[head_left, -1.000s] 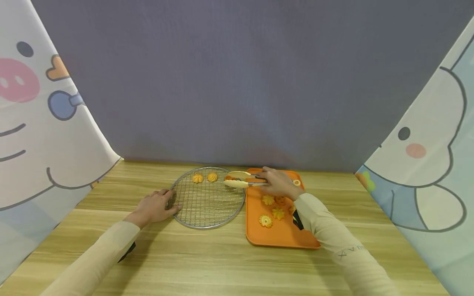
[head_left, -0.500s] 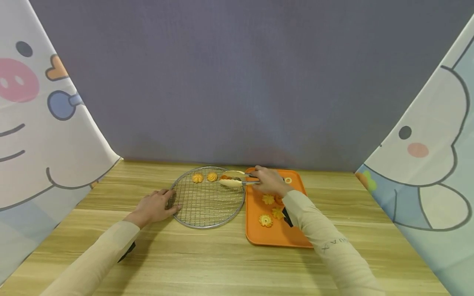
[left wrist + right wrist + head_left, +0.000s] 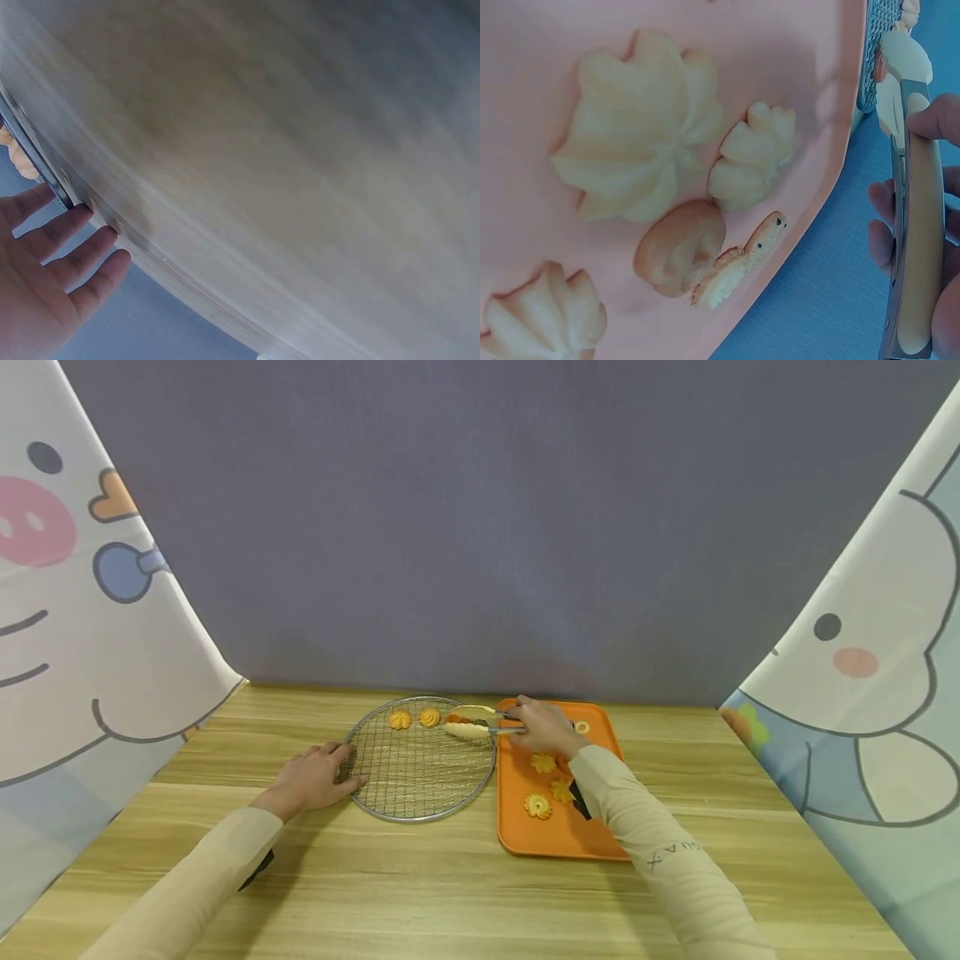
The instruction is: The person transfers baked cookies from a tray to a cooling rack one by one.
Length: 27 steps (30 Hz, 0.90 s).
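My right hand (image 3: 546, 727) grips metal tongs (image 3: 916, 225) with cream tips, thumb on one arm and fingers round the other. Between the tips in the head view is an orange-brown cookie (image 3: 454, 719), over the right part of a round wire rack (image 3: 420, 777). Whether the cookie touches the mesh I cannot tell. Two piped cookies (image 3: 415, 719) lie on the rack's far side. At its left rim rests my left hand (image 3: 313, 778), thumb reaching over the mesh. The left wrist view shows its fingers (image 3: 82, 266) nearly straight, with fingertips by the rim.
An orange tray (image 3: 540, 843) stands right of the rack, partly under my right arm. Several flower-shaped cookies (image 3: 641, 127) and a round brown one (image 3: 681, 247) lie in it. A grey cloth wall (image 3: 480, 543) rises behind the wooden table (image 3: 390, 893).
My right hand has shifted left with the tongs, bringing the tips and the cookie farther over the rack. It has barely moved in the last half second. The left hand stays put.
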Each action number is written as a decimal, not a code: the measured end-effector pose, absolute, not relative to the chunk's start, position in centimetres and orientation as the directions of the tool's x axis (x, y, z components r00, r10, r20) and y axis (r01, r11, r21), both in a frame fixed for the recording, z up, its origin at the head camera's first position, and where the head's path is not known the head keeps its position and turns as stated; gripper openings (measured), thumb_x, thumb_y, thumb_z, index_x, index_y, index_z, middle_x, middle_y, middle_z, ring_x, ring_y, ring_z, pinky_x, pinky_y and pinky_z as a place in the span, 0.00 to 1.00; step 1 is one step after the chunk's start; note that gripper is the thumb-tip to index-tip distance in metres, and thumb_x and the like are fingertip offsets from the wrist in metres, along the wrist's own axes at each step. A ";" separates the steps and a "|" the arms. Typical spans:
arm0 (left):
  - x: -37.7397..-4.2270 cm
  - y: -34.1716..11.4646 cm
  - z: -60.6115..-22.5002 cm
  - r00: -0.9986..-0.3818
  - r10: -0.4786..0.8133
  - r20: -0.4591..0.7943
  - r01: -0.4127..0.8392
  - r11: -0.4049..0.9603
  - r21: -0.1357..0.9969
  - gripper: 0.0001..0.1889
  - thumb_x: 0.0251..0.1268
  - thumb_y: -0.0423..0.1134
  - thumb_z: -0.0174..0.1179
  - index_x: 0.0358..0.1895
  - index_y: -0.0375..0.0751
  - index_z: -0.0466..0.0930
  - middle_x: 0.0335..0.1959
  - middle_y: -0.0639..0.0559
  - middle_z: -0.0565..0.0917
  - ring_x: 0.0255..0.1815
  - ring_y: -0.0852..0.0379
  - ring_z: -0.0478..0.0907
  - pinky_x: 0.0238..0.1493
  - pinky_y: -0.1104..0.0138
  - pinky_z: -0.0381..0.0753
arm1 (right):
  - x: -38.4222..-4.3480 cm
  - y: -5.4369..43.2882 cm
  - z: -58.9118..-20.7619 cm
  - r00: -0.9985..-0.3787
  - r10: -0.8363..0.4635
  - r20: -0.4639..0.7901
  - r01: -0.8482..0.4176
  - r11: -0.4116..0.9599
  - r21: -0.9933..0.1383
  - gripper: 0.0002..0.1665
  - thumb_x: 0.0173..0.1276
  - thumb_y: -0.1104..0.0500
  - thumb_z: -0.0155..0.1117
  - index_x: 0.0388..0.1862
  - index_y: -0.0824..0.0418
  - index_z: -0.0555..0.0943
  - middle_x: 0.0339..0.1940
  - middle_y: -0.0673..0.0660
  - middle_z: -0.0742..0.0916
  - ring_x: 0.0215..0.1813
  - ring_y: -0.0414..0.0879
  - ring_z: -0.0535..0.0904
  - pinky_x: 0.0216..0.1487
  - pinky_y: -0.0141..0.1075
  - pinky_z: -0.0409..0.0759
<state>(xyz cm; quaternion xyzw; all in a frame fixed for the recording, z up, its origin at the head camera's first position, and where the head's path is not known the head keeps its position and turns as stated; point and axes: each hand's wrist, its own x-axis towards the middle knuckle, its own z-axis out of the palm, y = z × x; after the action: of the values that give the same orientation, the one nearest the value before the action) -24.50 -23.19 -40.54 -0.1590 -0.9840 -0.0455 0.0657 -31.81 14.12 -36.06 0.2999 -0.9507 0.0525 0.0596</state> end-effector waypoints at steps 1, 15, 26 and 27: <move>-24.5 -23.2 -40.6 -0.941 0.307 0.145 0.319 0.945 0.068 0.32 0.59 0.60 0.54 0.59 0.39 0.70 0.55 0.33 0.74 0.53 0.31 0.71 0.47 0.40 0.72 | -31.8 14.1 -36.1 -0.815 -0.562 0.141 -0.574 0.816 -0.065 0.26 0.58 0.55 0.62 0.57 0.59 0.76 0.38 0.57 0.78 0.27 0.42 0.68 0.23 0.31 0.65; -24.6 -23.2 -40.7 -0.943 0.303 0.139 0.314 0.947 0.068 0.32 0.58 0.60 0.54 0.59 0.40 0.70 0.55 0.34 0.74 0.53 0.31 0.71 0.47 0.39 0.72 | -31.5 14.9 -35.2 -0.823 -0.549 0.148 -0.567 0.811 -0.142 0.26 0.58 0.56 0.62 0.57 0.59 0.76 0.38 0.58 0.78 0.29 0.43 0.69 0.28 0.33 0.67; -24.6 -23.2 -40.5 -0.939 0.309 0.152 0.321 0.945 0.066 0.32 0.58 0.60 0.54 0.58 0.40 0.70 0.55 0.33 0.75 0.52 0.32 0.72 0.46 0.39 0.72 | -31.0 17.6 -34.4 -0.788 -0.573 0.222 -0.602 0.794 -0.086 0.29 0.58 0.51 0.65 0.60 0.55 0.75 0.33 0.54 0.77 0.24 0.40 0.66 0.19 0.29 0.61; -24.6 -23.2 -40.5 -0.939 0.308 0.150 0.320 0.945 0.066 0.32 0.58 0.60 0.54 0.58 0.40 0.70 0.55 0.33 0.74 0.53 0.32 0.72 0.46 0.39 0.72 | -30.9 17.9 -34.4 -0.792 -0.567 0.226 -0.596 0.799 -0.084 0.29 0.58 0.51 0.66 0.59 0.56 0.75 0.32 0.54 0.77 0.23 0.40 0.66 0.19 0.29 0.61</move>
<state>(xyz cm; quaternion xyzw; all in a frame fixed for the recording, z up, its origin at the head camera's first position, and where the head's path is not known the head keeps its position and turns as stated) -24.59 -23.17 -40.51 -0.1597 -0.9837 -0.0450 0.0692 -30.91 17.90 -34.36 0.3081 -0.9436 0.0753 0.0951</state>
